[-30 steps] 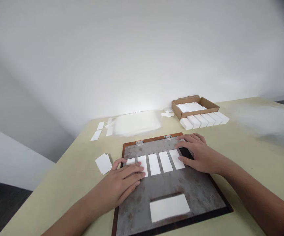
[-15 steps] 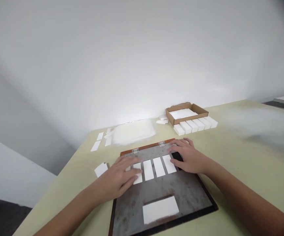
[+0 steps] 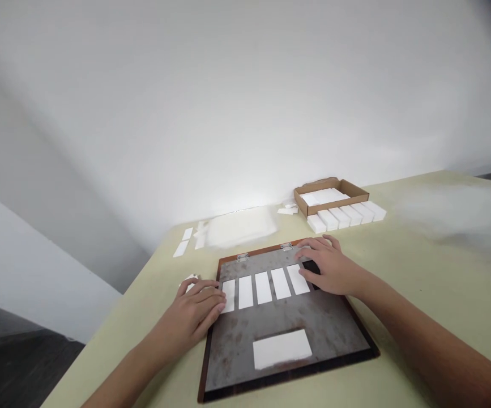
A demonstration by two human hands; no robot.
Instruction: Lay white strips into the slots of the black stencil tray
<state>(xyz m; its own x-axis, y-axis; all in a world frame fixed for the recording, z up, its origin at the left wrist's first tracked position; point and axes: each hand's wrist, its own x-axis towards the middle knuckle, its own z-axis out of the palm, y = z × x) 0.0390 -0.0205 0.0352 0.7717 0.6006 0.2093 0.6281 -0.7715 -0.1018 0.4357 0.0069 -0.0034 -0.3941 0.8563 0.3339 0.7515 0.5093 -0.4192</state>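
Note:
A hinged grey metal plate (image 3: 325, 323) with a brown and dark border lies flat on the table. Several white cards stand side by side in a row across it, among them a middle card (image 3: 263, 288). At the left end, my left hand (image 3: 196, 309) stretches its fingers over the plate's edge onto the leftmost card (image 3: 229, 292). My right hand (image 3: 330, 266) is spread over the row's right end, its thumb by the rightmost card (image 3: 297, 279) and a dark slot (image 3: 312, 267) partly beneath it. Nearer me lies a wider white card (image 3: 282, 349).
An open cardboard box (image 3: 332, 207) holding white sheets sits against the wall, with several stacks of white cards (image 3: 347, 216) before it. Loose white cards (image 3: 181, 249) lie at the table's left. More cards (image 3: 190, 279) are partly behind my left hand. Two hinges (image 3: 286, 246) line the plate's far edge.
My left hand has moved left off the second card to the row's left end, uncovering cards there. The right hand stays about the same place. The whole view has shifted slightly.

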